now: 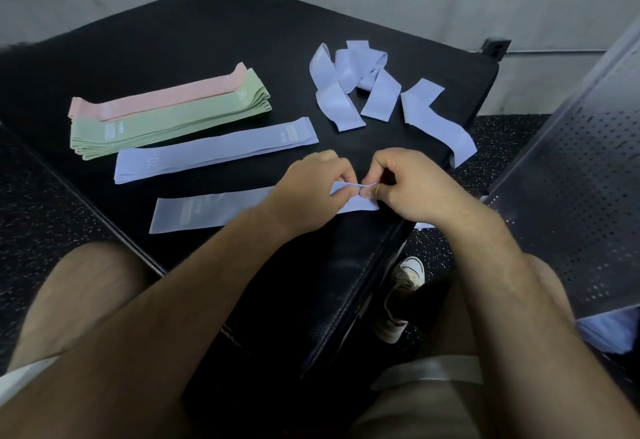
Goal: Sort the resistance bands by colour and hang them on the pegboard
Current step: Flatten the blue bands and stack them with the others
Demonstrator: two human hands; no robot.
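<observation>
A lilac band (pixel 207 210) lies flat near the front of the black padded platform (pixel 194 30). My left hand (pixel 311 189) and my right hand (pixel 412 185) both pinch its right end, where the fabric is raised into a small fold. Behind it lies another flat lilac band (pixel 214 151). Further left a stack of green bands (pixel 166 127) sits beside pink bands (pixel 156 99). Several tangled lilac bands (pixel 349 82) lie at the back right, and one lilac band (pixel 440 123) trails over the platform's right edge.
A grey perforated pegboard panel (pixel 581 168) leans at the right. The speckled black floor (pixel 45 217) surrounds the platform, and grey walls stand behind. My knees and a white shoe (pixel 405 293) are below the hands. Something lilac (pixel 609 331) lies under the panel's lower edge.
</observation>
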